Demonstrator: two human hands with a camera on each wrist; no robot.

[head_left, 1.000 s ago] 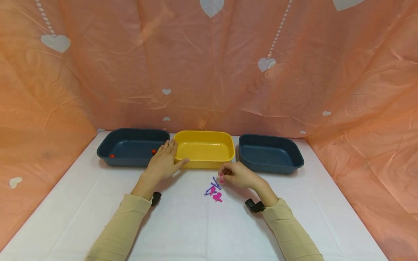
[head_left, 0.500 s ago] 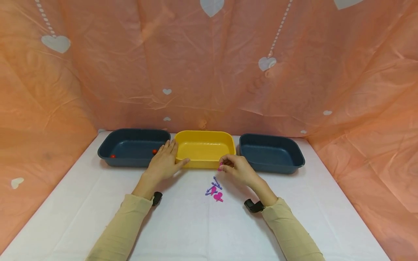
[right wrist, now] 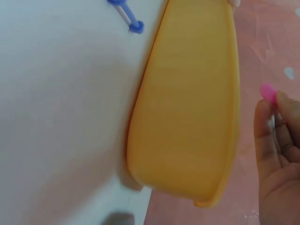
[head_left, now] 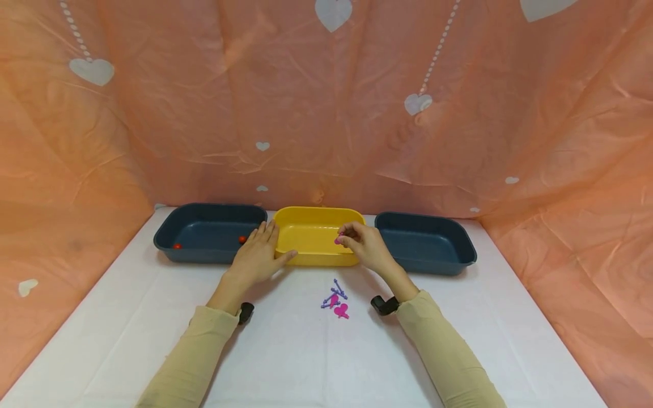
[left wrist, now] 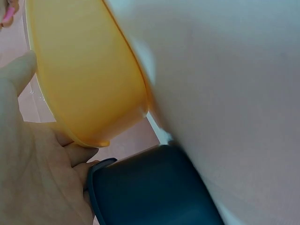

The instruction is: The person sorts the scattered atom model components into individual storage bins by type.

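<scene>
My right hand (head_left: 369,247) pinches a small pink plastic piece (right wrist: 268,92) between thumb and fingertips, above the yellow bin (head_left: 316,259). Most of that piece is hidden by the fingers, so its full shape cannot be told. My left hand (head_left: 256,258) rests with straight fingers at the yellow bin's left end, its thumb over the front rim. In the left wrist view its fingers also touch the rim of the left dark blue bin (left wrist: 101,166). On the cloth in front lie several purple bar-shaped pieces (head_left: 339,288) and two pink heart-shaped pieces (head_left: 341,310).
Two small red round things (head_left: 242,239) lie in the left dark blue bin. Another dark blue bin (head_left: 433,264) stands right of the yellow one. All three bins line the back of the white-covered table (head_left: 275,351), before an orange curtain (head_left: 326,124) with hearts.
My right hand has lifted the pink piece from beside the pile, moving up and away from me to above the yellow bin. The left hand has stayed in place.
</scene>
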